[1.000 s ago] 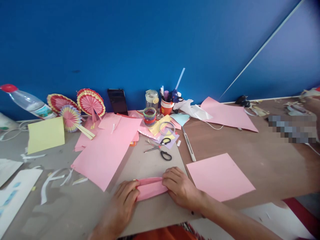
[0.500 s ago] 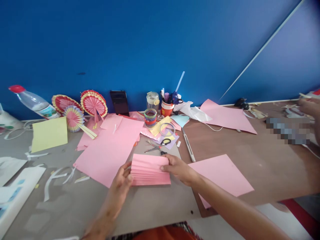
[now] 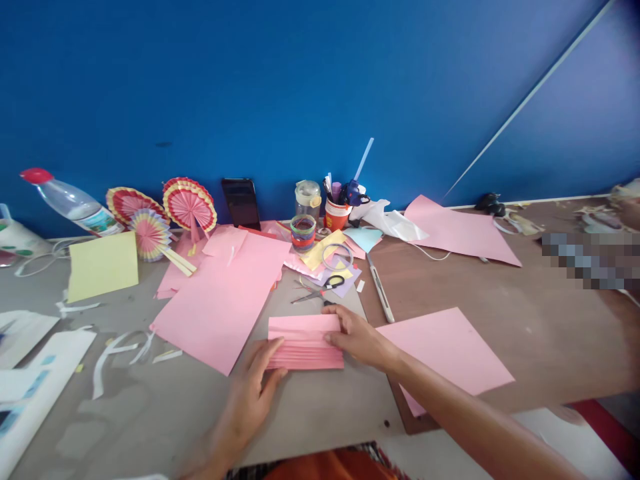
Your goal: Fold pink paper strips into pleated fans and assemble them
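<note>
Between my hands is a sheet of pink paper (image 3: pixel 305 343) folded into narrow accordion pleats, with a flatter strip on its far side. My left hand (image 3: pixel 255 383) grips its left end, index finger over the pleats and thumb at the near corner. At the right end, my right hand (image 3: pixel 357 340) pinches the sheet, thumb on top and the other fingers behind the far edge. Just beyond lie open scissors (image 3: pixel 323 291) with dark handles. A craft knife (image 3: pixel 381 290) rests to their right.
Pink sheets (image 3: pixel 220 293) spread to the left, and another pink sheet (image 3: pixel 453 350) lies right. Finished paper fans (image 3: pixel 190 207) lean by the blue wall, near a phone (image 3: pixel 241 203), a bottle (image 3: pixel 75 203) and a cup of pens (image 3: pixel 337 215). White paper strips (image 3: pixel 107 360) litter the left side.
My left hand has shifted its fingers from the left edge onto the pleats, index finger now on top. The paper lies flatter. A co-worker's hand at far right has moved.
</note>
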{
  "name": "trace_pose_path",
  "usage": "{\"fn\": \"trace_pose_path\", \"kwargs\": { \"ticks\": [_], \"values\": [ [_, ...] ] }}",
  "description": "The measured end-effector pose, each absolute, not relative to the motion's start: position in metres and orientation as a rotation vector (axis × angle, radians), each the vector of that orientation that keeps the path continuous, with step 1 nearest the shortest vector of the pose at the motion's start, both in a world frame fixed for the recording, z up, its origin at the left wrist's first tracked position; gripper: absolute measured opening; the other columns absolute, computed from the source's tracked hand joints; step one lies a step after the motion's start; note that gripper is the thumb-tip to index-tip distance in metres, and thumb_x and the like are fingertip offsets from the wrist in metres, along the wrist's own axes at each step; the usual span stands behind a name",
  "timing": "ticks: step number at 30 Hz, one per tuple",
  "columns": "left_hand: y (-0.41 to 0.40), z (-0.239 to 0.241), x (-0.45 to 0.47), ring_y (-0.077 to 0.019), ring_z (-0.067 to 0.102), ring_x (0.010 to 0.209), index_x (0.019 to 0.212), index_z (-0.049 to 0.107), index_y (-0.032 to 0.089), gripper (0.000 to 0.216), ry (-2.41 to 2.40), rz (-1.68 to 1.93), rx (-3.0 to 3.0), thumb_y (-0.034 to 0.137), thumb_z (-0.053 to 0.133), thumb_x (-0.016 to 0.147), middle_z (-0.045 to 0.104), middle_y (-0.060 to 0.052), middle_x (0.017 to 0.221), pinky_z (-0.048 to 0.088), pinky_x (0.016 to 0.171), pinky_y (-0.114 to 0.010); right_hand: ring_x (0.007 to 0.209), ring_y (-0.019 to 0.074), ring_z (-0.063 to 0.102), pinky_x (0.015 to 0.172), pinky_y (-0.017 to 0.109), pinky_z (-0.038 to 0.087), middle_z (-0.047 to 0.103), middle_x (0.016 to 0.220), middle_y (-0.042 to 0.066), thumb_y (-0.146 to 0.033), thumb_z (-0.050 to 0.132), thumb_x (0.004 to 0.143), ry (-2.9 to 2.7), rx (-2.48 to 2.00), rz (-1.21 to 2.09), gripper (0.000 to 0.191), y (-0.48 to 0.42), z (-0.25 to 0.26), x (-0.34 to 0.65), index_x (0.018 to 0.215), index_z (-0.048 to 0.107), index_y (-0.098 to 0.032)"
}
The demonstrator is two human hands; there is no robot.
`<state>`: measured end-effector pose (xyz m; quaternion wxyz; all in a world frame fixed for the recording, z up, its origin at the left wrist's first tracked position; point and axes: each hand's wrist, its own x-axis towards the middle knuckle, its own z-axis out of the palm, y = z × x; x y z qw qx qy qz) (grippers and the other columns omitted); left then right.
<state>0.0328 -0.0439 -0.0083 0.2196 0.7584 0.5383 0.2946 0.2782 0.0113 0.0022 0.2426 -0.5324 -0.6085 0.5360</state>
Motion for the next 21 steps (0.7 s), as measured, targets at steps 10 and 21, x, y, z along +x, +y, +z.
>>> {"fn": "trace_pose_path", "kwargs": {
  "ticks": [10,21],
  "values": [
    [-0.049,-0.016,0.032,-0.0181,0.064,0.085,0.102,0.061,0.022,0.024,1.516,0.871,1.768,0.036,0.054,0.085,0.066,-0.005,0.094,0.053,0.075,-0.030,0.105,0.0262,0.047,0.087,0.044,0.041,0.051,0.113,0.012,-0.022,0.056,0.081,-2.098,-1.221,0.540,0.036,-0.019,0.020,0.286,0.117,0.050,-0.019],
    [-0.053,-0.024,0.035,-0.0179,0.061,0.091,0.107,0.057,0.022,0.023,1.444,0.804,1.889,0.032,0.049,0.089,0.062,-0.005,0.098,0.052,0.079,-0.032,0.083,0.0207,0.044,0.074,0.035,0.033,0.056,0.086,0.008,-0.018,0.051,0.085,-2.502,-1.119,0.327,0.007,-0.032,0.001,0.265,0.087,0.056,-0.016]
  ]
}}
